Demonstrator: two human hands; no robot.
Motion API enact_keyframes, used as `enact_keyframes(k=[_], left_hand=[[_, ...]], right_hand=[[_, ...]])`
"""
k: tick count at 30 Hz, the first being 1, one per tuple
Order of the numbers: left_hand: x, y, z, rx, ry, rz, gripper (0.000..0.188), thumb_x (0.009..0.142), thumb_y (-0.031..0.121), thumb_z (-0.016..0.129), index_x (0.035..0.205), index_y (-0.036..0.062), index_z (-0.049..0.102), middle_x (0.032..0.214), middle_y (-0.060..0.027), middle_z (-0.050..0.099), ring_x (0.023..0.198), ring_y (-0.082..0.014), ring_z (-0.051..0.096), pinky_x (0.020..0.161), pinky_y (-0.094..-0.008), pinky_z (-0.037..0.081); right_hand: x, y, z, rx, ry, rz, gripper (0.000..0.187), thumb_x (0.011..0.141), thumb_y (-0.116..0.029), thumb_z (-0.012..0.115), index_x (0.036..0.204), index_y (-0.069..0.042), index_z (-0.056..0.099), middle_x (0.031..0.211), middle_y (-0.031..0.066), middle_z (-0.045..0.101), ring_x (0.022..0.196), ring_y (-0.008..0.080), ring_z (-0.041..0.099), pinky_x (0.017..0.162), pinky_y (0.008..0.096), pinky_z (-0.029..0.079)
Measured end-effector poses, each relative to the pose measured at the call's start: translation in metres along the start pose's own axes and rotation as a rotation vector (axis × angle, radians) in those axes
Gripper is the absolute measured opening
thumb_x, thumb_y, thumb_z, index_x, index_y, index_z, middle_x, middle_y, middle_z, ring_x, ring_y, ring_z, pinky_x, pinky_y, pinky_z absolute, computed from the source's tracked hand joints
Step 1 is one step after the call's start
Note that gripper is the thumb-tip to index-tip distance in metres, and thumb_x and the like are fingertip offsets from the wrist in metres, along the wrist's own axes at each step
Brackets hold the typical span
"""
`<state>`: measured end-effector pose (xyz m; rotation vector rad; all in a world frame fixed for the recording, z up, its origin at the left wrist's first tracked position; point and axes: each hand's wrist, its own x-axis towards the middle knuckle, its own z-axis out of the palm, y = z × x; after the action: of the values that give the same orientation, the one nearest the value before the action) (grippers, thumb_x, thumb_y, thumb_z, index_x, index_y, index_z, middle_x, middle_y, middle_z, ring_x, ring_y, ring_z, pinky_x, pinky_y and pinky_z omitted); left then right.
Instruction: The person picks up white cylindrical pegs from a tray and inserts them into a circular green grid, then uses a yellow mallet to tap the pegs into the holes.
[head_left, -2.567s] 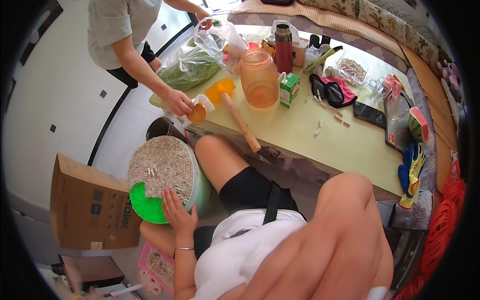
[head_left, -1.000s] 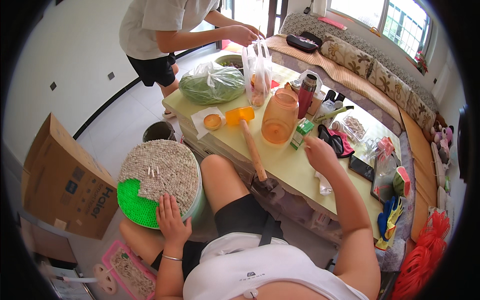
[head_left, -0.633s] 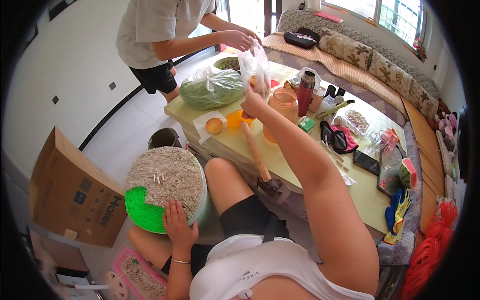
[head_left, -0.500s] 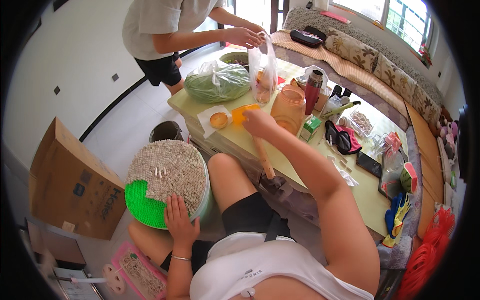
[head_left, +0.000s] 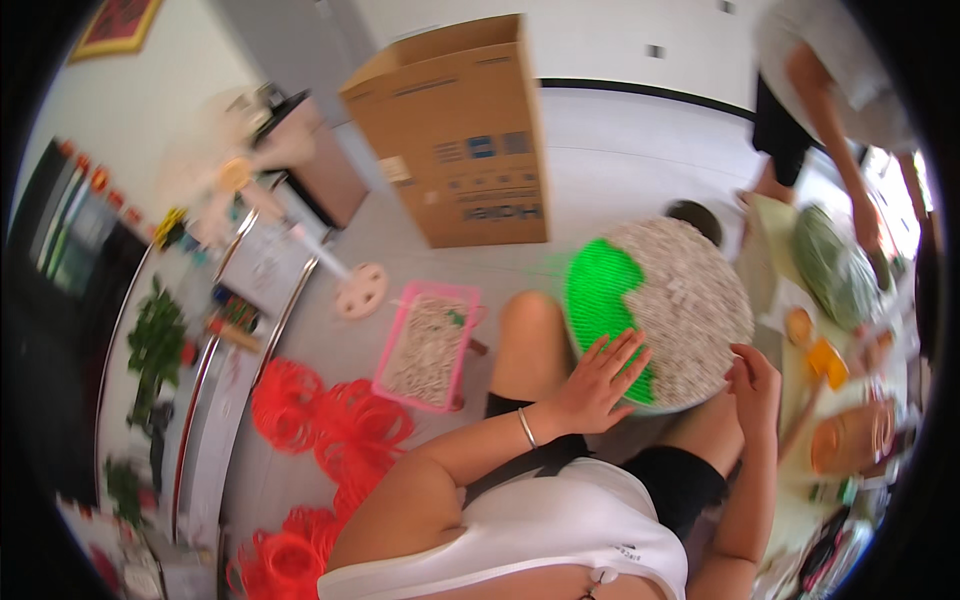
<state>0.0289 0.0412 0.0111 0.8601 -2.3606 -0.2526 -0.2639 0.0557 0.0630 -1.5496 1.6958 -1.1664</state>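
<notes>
A round green perforated board (head_left: pixel 602 290) rests on a wide tub in front of my knees. Small beige pieces (head_left: pixel 690 310) cover much of it, packed closely over the right side. My left hand (head_left: pixel 603 382) lies with fingers spread on the bare green part, near the edge closest to me. At the board's right edge is my right hand (head_left: pixel 752 385), its fingers curled together; whether anything small is in them is hidden. An orange object (head_left: pixel 827 362) lies on the table beyond it, apart from the hand.
A pink tray (head_left: pixel 428 350) of beige pieces stands left of my knee, with red strand bundles (head_left: pixel 365 415) on the floor. Behind are a cardboard box (head_left: pixel 465 150) and a dark bucket (head_left: pixel 695 220). Another person (head_left: pixel 850 80) leans over the table, by a green-filled bag (head_left: pixel 835 265).
My view has swung left. My right hand has left the orange object on the table and come to the board's right edge. My left hand stays at the board, fingers now more spread.
</notes>
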Motion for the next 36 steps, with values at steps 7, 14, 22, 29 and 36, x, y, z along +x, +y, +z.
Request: enact_keyframes(k=[7,14,22,29,36], left_hand=[[-0.105,-0.071,-0.1,0.28,0.137,-0.534,0.097,0.075,0.023,0.081,0.153,-0.001,0.029,0.152,-0.0321,0.032,0.13,-0.043,0.046,0.107,-0.0493,0.039],[-0.31,-0.02,-0.19,0.561,-0.534,-1.299,0.061,0.074,0.021,0.077,0.128,-0.0008,0.057,0.126,-0.024,0.06,0.106,-0.0381,0.065,0.087,-0.0489,0.052],[-0.482,0.126,-0.141,0.376,-0.561,-1.866,0.036,0.074,0.031,0.08,0.102,0.0093,0.076,0.105,-0.0128,0.074,0.099,-0.0315,0.071,0.079,-0.0485,0.055],[-0.515,0.163,-0.063,0.172,-0.345,-1.84,0.035,0.072,0.031,0.08,0.095,0.0055,0.075,0.096,-0.0194,0.073,0.09,-0.0368,0.071,0.075,-0.0486,0.058],[-0.481,0.116,-0.048,0.131,-0.3,-1.497,0.026,0.078,0.025,0.071,0.093,0.0032,0.075,0.092,-0.0218,0.071,0.088,-0.0386,0.07,0.077,-0.0473,0.056]], right_hand=[[0.085,-0.013,0.062,-0.136,-0.321,-0.168,0.024,0.097,-0.005,0.055,0.118,0.001,0.065,0.074,0.0054,0.062,0.062,0.0104,0.056,0.056,0.0272,0.047],[0.129,-0.04,0.154,-0.336,-0.632,-0.845,0.041,0.093,-0.004,0.059,0.133,-0.001,0.057,0.12,0.0167,0.063,0.109,0.0329,0.058,0.095,0.0416,0.047],[0.139,-0.012,0.22,-0.398,-0.766,-1.021,0.027,0.094,-0.004,0.058,0.12,-0.001,0.065,0.124,0.0155,0.065,0.118,0.0375,0.053,0.105,0.0463,0.041],[0.132,0.007,0.248,-0.485,-0.669,-0.979,0.027,0.097,-0.005,0.057,0.122,-0.002,0.064,0.122,0.015,0.064,0.115,0.0324,0.057,0.097,0.0412,0.048],[0.093,-0.023,0.203,-0.433,-0.736,-0.815,0.038,0.096,-0.013,0.061,0.132,-0.006,0.06,0.133,0.0149,0.062,0.125,0.0306,0.056,0.108,0.0407,0.042]])
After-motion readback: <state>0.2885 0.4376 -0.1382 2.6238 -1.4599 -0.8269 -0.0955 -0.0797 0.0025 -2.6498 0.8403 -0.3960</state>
